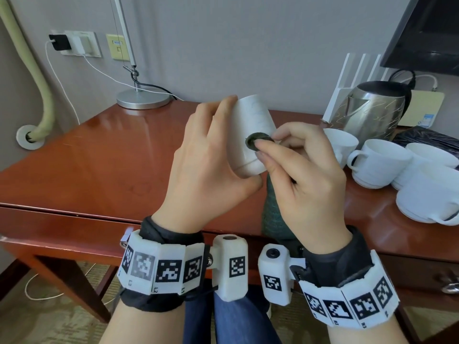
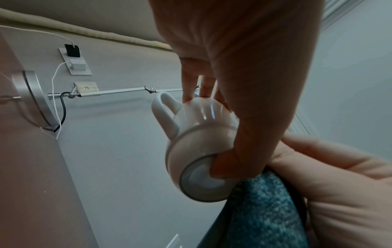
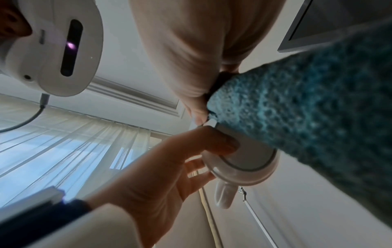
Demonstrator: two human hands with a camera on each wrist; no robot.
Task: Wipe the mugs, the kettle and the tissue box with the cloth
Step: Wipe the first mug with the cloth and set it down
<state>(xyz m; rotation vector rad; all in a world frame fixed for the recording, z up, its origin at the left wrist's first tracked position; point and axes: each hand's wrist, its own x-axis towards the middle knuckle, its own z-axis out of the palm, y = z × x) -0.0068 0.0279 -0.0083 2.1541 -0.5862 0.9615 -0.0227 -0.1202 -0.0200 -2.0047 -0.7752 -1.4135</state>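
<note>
Surface (image 1: 99,155) of glossy red-brown wood against a grey wall, steel kettle (image 1: 370,108) and white cups (image 1: 382,162) at its right. Left hand (image 1: 211,155) curls round a smooth white mug (image 1: 250,127); right hand (image 1: 310,170) pinches nubby teal cloth (image 1: 273,214) against it. Left wrist view alone shows the handle (image 2: 164,110).

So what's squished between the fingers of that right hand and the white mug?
The cloth. In the head view the right hand presses a dark bunch of it against the mug.
</note>
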